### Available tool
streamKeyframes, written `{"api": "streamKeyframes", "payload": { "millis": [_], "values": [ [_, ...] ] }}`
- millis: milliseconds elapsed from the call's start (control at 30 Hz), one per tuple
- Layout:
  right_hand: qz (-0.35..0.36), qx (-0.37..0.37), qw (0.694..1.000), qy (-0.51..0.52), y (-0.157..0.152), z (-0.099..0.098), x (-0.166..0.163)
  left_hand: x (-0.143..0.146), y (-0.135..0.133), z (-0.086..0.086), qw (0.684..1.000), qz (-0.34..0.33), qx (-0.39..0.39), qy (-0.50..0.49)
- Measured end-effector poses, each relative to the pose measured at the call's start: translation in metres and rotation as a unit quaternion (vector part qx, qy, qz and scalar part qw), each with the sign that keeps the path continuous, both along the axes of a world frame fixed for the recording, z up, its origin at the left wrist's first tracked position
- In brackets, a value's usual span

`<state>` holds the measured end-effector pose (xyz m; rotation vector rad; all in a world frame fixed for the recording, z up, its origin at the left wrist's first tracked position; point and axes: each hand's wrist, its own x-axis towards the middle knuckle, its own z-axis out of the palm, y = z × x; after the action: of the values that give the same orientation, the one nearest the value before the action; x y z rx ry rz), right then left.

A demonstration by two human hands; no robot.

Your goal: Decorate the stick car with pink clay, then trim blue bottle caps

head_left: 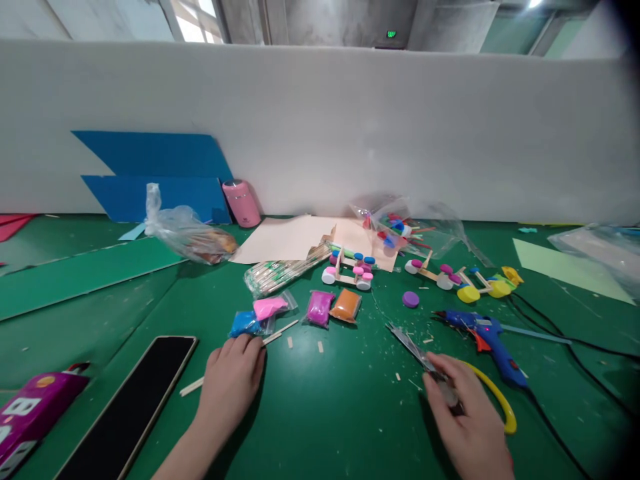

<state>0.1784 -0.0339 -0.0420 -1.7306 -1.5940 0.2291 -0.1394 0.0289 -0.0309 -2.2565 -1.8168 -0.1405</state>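
Both hands [234,377] [465,410] low, curled, well apart

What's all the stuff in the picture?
Table: one, green, underneath
Partition: one, white, behind
Panels: two, blue, back left
Flask: one, pink, back
Large bags: three or more, clear, back
Sheets: several, pinkish, green, red, back, sides
Stick bundle: one, pale, middle
Packets: four, blue, pink, purple, orange, middle
Disc: one, purple, middle
Wheeled models: several, multicoloured, middle, right
Glue gun: one, blue, right
Phone: one, black, left
Socket block: one, purple, left
Loose sticks: count unclear, pale, left
Tool: one, yellow-handled, front right
Left hand: one, on loose sticks
Right hand: one, holding tool
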Motion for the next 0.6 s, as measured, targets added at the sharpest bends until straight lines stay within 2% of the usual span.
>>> {"api": "streamKeyframes", "payload": {
  "millis": [67,167,267,333,467,600],
  "values": [
    [0.036,-0.008,0.999,-0.005,0.003,0.002,-0.011,-0.005,-0.002,-0.004,1.000,-0.002,-0.011,-0.005],
    [0.051,-0.003,0.999,-0.006,0.014,0.014,-0.015,-0.013,-0.005,-0.009,1.000,-0.009,-0.016,-0.012],
    [0.047,0.047,0.998,-0.014,0.036,0.037,-0.006,-0.015,-0.006,-0.010,0.999,-0.024,0.001,-0.022],
    [0.043,0.095,0.993,-0.047,0.059,0.053,0.004,-0.009,-0.006,-0.009,0.997,-0.045,0.044,-0.046],
    [0.043,0.102,0.987,-0.118,0.131,0.080,0.019,0.030,-0.004,0.000,0.973,-0.114,0.118,-0.162],
    [0.043,0.010,0.985,-0.168,0.215,0.088,0.026,0.087,-0.005,0.008,0.936,-0.176,0.105,-0.284]
  ]
}}
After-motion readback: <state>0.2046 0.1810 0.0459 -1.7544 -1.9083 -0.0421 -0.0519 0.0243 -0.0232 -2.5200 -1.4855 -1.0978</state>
